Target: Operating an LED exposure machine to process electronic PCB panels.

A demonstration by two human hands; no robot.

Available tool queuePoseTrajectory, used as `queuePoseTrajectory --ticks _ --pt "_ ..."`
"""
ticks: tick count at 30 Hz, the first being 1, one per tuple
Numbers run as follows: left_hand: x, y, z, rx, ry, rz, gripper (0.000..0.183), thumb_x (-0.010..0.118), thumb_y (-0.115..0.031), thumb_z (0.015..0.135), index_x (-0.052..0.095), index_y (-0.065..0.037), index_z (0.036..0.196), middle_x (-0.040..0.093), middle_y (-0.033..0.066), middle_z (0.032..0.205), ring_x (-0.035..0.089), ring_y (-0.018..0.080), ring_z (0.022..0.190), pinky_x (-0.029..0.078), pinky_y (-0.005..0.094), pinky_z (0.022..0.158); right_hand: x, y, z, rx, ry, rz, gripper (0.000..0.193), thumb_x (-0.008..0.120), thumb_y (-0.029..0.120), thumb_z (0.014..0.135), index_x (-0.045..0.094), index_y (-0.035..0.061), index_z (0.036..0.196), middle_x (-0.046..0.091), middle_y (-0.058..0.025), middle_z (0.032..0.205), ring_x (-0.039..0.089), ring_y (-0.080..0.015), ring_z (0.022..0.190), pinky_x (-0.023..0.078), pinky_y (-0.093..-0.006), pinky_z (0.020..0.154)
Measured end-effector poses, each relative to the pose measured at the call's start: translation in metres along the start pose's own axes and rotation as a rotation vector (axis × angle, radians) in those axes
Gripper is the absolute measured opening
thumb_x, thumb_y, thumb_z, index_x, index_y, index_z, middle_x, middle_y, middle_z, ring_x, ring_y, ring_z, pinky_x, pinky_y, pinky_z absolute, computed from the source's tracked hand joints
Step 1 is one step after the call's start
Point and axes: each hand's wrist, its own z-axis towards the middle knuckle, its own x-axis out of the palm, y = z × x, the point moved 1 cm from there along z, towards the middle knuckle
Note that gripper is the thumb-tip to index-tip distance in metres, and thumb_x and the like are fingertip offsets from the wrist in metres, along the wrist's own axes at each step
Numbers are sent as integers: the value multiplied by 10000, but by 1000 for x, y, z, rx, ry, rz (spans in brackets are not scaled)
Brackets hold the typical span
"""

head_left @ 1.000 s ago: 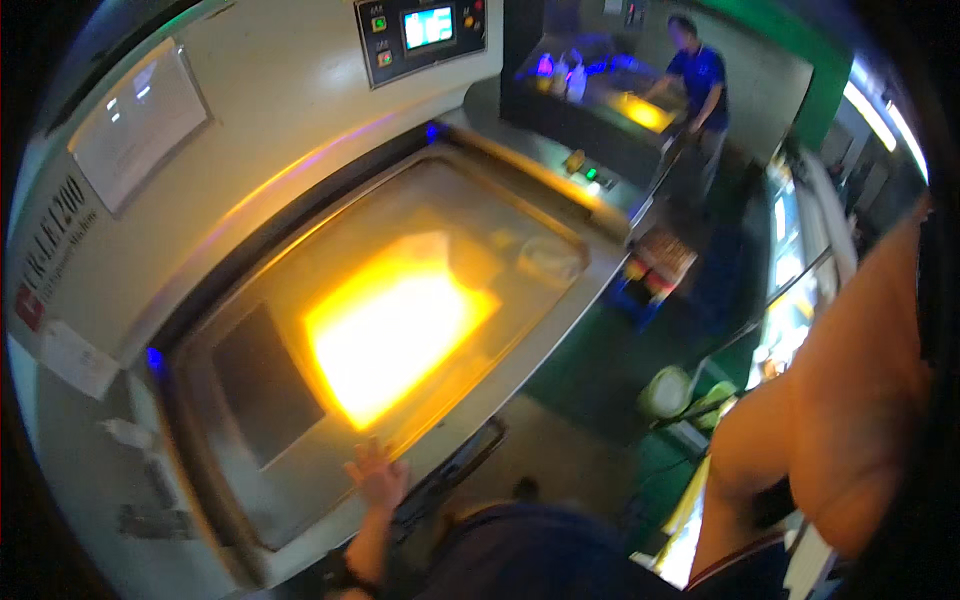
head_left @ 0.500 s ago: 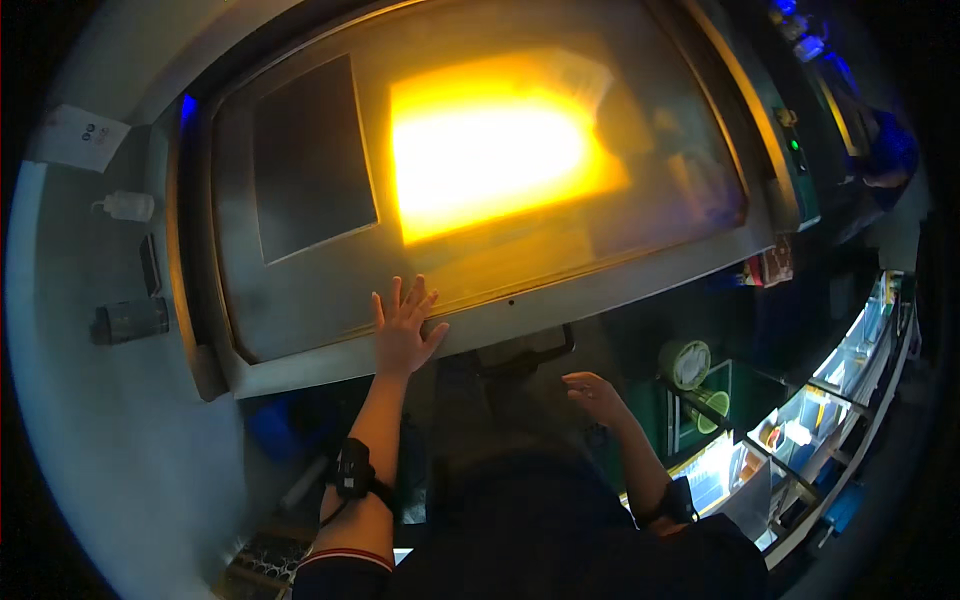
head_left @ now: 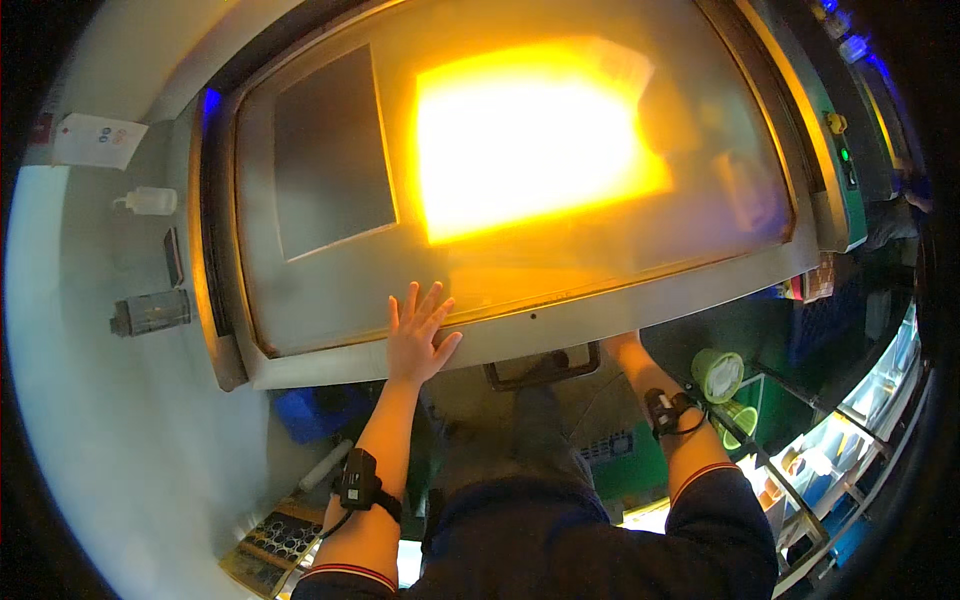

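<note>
A large framed panel [head_left: 600,310] fills the space before me, with a glowing yellow-white rectangle [head_left: 520,140] in its middle and a dark rectangle [head_left: 335,150] to the left. My left hand [head_left: 418,340] is open, fingers spread, lying against the panel's front frame left of its middle. My right hand [head_left: 624,347] reaches to the underside of the front frame, right of a dark loop-shaped handle [head_left: 545,380]. The frame hides its fingers, so whether it grips anything does not show.
A white squeeze bottle [head_left: 152,201] and a clear cylinder [head_left: 155,311] are at the left. Two pale green round containers [head_left: 717,375] stand low at the right. A blue object [head_left: 315,410] lies below the panel. A green light [head_left: 846,155] shows on the right-hand edge.
My right hand has moved forward and up to the front frame's underside, its fingers now hidden. My left hand stays spread on the frame. The view has shifted slightly.
</note>
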Motion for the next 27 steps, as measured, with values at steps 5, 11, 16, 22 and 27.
queuePoseTrajectory --ticks 5,11,16,22,27 --pt "2 -1 2 -2 -13 -40 505 603 -501 894 614 -199 1299 421 17 1521 276 337 1451 144 632 1151 -13 10 -31 -194 -77 -383 350 538 110 874 619 72 1212 608 -184 1224 543 -396 1163 443 -459 984" --pt "-1 -2 1 5 -67 -40 493 589 -500 900 616 -210 1297 420 9 1522 280 330 1449 139 626 1154 -95 23 -120 223 60 8 410 592 76 787 659 180 1178 670 -103 1168 637 -309 1069 506 -429 911" --pt "0 -9 1 -20 -35 -76 541 575 -514 895 593 -180 1320 417 20 1523 281 322 1448 136 620 1156 -125 10 -216 240 134 -166 509 575 39 783 625 247 1245 639 -12 1278 634 -273 1117 513 -395 919" --pt "-29 -30 -41 99 353 -456 685 581 -562 878 520 -88 1369 377 164 1522 320 349 1420 192 597 1147 -193 90 -216 -232 276 -278 500 651 180 783 594 226 1277 696 -66 1107 685 -293 966 549 -436 774" --pt "-129 -52 -102 168 730 -155 714 641 -501 859 462 -87 1412 412 134 1504 376 368 1381 314 491 1130 -244 213 -139 -401 11 -336 494 674 183 743 622 233 1232 656 33 1247 654 -218 1091 544 -347 829"
